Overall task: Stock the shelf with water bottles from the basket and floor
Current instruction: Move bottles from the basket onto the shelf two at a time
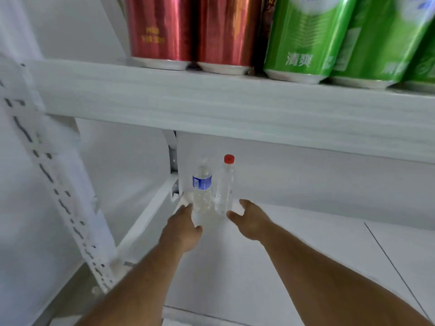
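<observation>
Two clear water bottles stand upright side by side at the back left corner of the white lower shelf [294,243]. The left bottle [202,189] carries a blue label and a clear cap. The right bottle [224,187] has a red cap and no label. My left hand [182,228] reaches in just left of the blue-label bottle's base, fingers apart, holding nothing. My right hand [249,220] sits just right of the red-cap bottle's base, fingers spread and holding nothing. Whether either hand touches a bottle is unclear.
The white upper shelf [235,107] runs low across the view above my arms, carrying red cans [162,31] and green cans [303,36]. A perforated white upright [54,184] stands at the left. A seam [395,269] crosses the lower shelf on the right.
</observation>
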`<act>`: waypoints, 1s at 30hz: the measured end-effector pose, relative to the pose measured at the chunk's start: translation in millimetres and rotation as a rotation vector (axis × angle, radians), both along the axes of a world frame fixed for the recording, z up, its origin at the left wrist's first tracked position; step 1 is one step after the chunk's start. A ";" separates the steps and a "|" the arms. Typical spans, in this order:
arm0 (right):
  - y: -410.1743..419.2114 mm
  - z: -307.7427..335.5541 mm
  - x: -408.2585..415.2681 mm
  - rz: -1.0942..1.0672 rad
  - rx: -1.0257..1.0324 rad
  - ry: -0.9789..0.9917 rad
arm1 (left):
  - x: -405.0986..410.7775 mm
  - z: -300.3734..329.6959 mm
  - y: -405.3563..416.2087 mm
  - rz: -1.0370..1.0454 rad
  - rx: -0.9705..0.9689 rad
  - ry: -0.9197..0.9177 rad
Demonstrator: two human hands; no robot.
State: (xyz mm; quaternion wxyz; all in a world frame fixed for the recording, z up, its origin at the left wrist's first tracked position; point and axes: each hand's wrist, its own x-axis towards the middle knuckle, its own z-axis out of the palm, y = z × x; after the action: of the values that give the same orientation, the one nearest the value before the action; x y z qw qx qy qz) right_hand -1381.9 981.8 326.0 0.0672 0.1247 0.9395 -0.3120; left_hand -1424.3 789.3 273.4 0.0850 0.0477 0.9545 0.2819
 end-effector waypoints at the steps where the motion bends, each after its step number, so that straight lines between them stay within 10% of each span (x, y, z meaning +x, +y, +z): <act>1: -7.1 5.5 17.8 0.025 0.034 -0.019 | 13.8 6.6 -3.6 -0.036 -0.063 -0.016; 11: -57.2 -10.5 169.5 0.289 0.433 -0.125 | 152.4 42.1 -31.8 -0.322 -0.362 0.037; 30: -62.4 -141.4 415.6 0.248 0.175 -0.332 | 399.0 -77.4 -54.2 -0.316 -0.348 -0.319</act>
State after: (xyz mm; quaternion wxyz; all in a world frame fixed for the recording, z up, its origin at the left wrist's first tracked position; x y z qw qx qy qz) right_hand -966.2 919.4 184.6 0.2477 0.0634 0.9471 -0.1940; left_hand -1025.3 735.1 196.1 0.2840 0.1359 0.9438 0.1009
